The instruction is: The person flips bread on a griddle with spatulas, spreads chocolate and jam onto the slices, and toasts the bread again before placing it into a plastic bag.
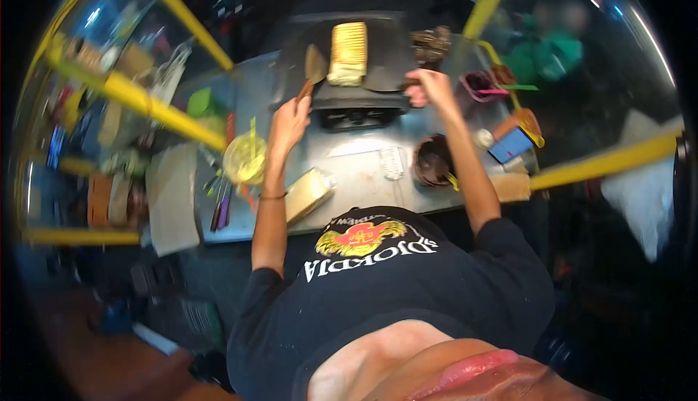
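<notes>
On the dark flat griddle (pixel 291 81) lies a long yellow, ridged piece of bread (pixel 349 50), pale at its near end. My left hand (pixel 289 126) is closed round the wooden handle of a spatula (pixel 315 63), its blade tilted up left of the bread. To the right of the bread, my right hand (pixel 432 88) is closed at the griddle's edge on a short brown handle; a wide dark blade (pixel 385 75) extends from it toward the bread.
A tub of yellow spread (pixel 246 159) and a wrapped loaf (pixel 308 194) sit at left. Nearer my right arm are a dark brown tub (pixel 432 161), a phone (pixel 512 144) and a pink-rimmed container (pixel 480 86). Yellow posts (pixel 156 116) frame the metal counter (pixel 342 183).
</notes>
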Action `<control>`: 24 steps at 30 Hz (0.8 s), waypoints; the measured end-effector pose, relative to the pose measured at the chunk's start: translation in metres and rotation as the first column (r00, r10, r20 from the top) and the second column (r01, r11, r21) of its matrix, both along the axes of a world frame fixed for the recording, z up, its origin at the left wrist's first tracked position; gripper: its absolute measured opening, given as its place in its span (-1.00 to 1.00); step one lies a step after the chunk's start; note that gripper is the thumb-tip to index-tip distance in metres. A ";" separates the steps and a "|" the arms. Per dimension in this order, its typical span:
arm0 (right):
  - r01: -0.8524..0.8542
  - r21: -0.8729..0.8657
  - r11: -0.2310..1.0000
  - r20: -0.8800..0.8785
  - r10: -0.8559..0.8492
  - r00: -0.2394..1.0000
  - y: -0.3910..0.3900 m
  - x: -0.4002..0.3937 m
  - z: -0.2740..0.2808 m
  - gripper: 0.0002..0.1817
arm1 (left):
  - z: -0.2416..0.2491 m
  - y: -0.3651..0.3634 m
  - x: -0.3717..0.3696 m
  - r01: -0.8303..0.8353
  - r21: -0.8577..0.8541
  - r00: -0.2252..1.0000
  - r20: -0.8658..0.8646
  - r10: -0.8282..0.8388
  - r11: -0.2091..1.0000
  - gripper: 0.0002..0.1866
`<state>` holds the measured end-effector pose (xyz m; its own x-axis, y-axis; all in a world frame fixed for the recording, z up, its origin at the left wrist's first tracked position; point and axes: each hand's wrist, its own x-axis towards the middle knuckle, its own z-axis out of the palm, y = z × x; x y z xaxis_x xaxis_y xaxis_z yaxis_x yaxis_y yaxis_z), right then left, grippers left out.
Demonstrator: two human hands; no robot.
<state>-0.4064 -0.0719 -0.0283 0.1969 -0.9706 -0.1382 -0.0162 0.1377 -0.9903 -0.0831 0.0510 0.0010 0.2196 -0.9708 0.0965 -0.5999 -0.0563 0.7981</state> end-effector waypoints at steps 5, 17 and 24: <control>-0.023 0.047 0.999 0.081 0.019 0.996 -0.019 0.053 0.016 -0.71 | -0.001 -0.011 -0.025 0.029 0.029 0.978 0.205 -0.035 0.999 -0.48; -0.190 -0.537 0.822 -0.458 -0.095 0.884 0.014 0.068 0.042 -0.67 | -0.002 -0.042 0.051 0.114 0.041 0.983 0.141 -0.118 0.993 -0.48; -0.130 -0.588 0.799 -0.417 -0.161 0.894 -0.031 0.049 0.055 -0.78 | 0.011 -0.017 0.044 0.016 0.033 0.978 0.206 -0.023 0.999 -0.47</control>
